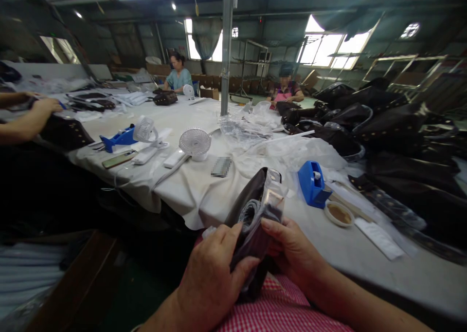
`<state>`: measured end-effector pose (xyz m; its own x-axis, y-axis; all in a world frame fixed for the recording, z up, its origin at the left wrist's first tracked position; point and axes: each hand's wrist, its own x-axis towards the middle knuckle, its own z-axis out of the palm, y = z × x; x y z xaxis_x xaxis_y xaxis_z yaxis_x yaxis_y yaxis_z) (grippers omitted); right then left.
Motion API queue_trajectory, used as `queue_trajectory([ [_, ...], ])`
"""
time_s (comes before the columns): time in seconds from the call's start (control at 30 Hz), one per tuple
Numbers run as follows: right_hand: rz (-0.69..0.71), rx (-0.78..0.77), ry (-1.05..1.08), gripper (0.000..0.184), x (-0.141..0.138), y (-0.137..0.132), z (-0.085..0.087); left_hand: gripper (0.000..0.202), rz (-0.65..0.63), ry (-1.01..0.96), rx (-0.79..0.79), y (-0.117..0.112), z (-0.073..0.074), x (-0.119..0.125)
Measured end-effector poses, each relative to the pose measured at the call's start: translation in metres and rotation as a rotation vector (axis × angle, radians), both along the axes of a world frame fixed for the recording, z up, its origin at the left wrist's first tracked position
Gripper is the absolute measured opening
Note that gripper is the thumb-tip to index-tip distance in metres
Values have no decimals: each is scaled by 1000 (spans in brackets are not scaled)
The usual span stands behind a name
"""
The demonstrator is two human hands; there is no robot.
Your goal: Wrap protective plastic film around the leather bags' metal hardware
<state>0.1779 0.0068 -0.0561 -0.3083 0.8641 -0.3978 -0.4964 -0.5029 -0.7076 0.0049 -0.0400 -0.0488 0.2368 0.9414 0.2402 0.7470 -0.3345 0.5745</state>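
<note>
A dark handbag (249, 191) rests upright at my lap against the table edge, partly covered with clear plastic. Inside its opening is a rolled piece wrapped in clear film (249, 211), perhaps a strap; a shiny gold-coloured metal part (274, 198) shows under plastic. My left hand (215, 261) is closed on the near left side of the bag, its thumb across the dark material. With thumb on top and fingers tucked behind, my right hand (286, 242) grips the right side. The bag's lower part is hidden by my hands.
A blue tape dispenser (312, 183), a small dish of brown stuff (339, 213) and white strips (378, 238) lie to the right. Dark bags (394, 122) pile up behind. Fans (195, 143) and another dispenser (118, 138) stand leftward. Co-workers sit around; one's arm (29, 122) reaches in at left.
</note>
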Motion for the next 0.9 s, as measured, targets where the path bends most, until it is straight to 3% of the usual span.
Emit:
queue_trajectory([
  [0.1,17,1,30,34,0,-1,1,38,39,-207,-122,6,19,2],
  [0.2,52,9,35,35,0,-3,1,23,-6,-393,-325,16,28,9],
  [0.33,53,30,36,34,2,-4,-2,26,-95,-440,-494,26,27,16],
  [0.53,75,32,-12,39,8,-3,0,32,-127,-396,-468,32,29,18],
  [0.7,99,71,-48,37,13,1,-4,45,-157,-546,-704,31,28,24],
  [0.9,105,47,-63,30,21,4,5,56,-47,-664,-838,23,22,41],
])
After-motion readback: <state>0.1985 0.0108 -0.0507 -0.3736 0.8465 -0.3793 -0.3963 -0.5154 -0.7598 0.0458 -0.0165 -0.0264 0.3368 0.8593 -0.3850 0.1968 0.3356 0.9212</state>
